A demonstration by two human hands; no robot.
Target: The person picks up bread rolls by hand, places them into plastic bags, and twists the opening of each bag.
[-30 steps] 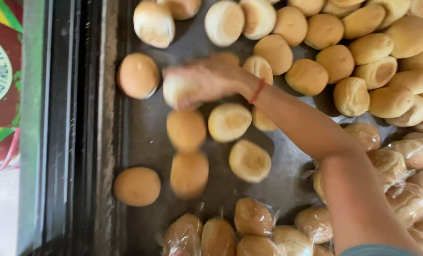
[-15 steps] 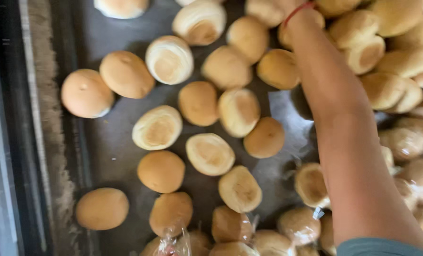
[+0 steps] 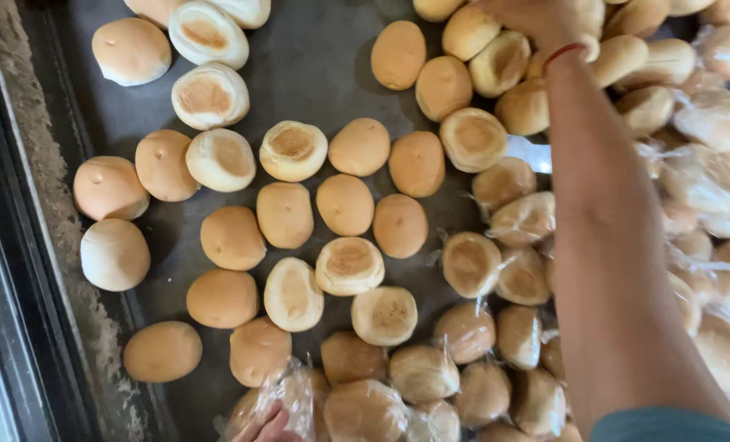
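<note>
Our right hand (image 3: 545, 20) reaches among loose buns (image 3: 344, 205) at upper right (grip unclear); left fingertips (image 3: 266, 426) pinch a bagged bun (image 3: 287, 397) at the bottom edge

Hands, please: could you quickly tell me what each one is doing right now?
Left hand: only fingertips show, touching a clear bag; grip cannot be told.
Right hand: reaching among the buns; grip cannot be told.

Round golden buns (image 3: 344, 205) lie scattered across dark tray (image 3: 316, 65).

soft, even daylight, faint shadows under the buns (image 3: 345, 205), glare on plastic wrap (image 3: 709, 180), slight motion blur.
</note>
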